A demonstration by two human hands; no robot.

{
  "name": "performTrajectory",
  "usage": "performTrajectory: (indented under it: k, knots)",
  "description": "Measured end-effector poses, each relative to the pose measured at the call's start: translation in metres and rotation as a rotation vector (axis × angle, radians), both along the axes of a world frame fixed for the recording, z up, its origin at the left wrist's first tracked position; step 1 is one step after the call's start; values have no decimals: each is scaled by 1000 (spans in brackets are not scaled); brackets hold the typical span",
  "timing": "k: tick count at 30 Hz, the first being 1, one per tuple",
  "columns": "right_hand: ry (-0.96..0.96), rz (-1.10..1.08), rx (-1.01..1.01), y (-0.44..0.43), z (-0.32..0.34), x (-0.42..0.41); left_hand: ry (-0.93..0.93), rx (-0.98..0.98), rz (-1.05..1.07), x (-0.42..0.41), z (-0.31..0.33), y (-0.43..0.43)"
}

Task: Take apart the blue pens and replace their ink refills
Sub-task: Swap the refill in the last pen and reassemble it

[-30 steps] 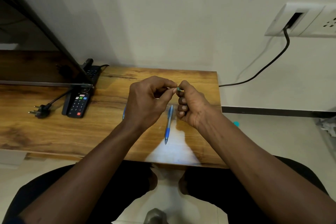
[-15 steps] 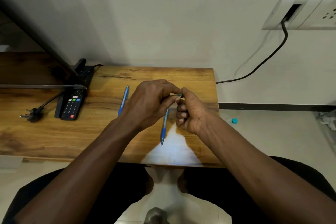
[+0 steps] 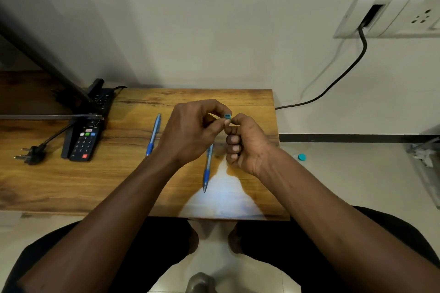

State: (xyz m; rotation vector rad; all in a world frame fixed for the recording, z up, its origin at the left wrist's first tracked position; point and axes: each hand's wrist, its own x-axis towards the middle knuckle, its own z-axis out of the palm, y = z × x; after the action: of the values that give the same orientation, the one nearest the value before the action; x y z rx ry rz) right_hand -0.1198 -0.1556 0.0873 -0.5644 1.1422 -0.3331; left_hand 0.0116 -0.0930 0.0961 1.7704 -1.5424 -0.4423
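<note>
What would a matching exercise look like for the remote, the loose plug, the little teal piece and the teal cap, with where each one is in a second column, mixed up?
Things:
1. remote
2. plug
3. teal piece
4. teal cap

Places:
A. on the floor, right of the table
B. held between the left hand and right hand
C. nearest the table's left end
D. on the table, just right of the plug

Pairs: 1-D, 2-C, 3-B, 4-A
</note>
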Motion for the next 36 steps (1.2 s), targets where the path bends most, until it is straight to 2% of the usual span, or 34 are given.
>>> performTrajectory:
  k: [7,11,15,21,23,27,32,36]
  knots:
    - [-89,-128,-113,-7,10,-9,190,-36,161,16,-2,2]
    - [-166,-199,-168,-12,16,-11,145,49,133,16,-5,4]
    - [-172,-202,-344,-9,21,-10,91,89,96,11,-5,6]
    - [-23,-106,-660,-10,18,-12,145,87,103,13,-2,10]
    - [-51,-84,-607,-12,17,-12,152,80,108,16,-2,11]
    - [-239,-7,-436,-9,21,-12,131,70,124,22,-5,15]
    - [-272,47,-491,-6,22,-10,92,60,139,26,-5,16]
    - [-185,27,-620,-5,20,-11,68,48,137,28,-3,19]
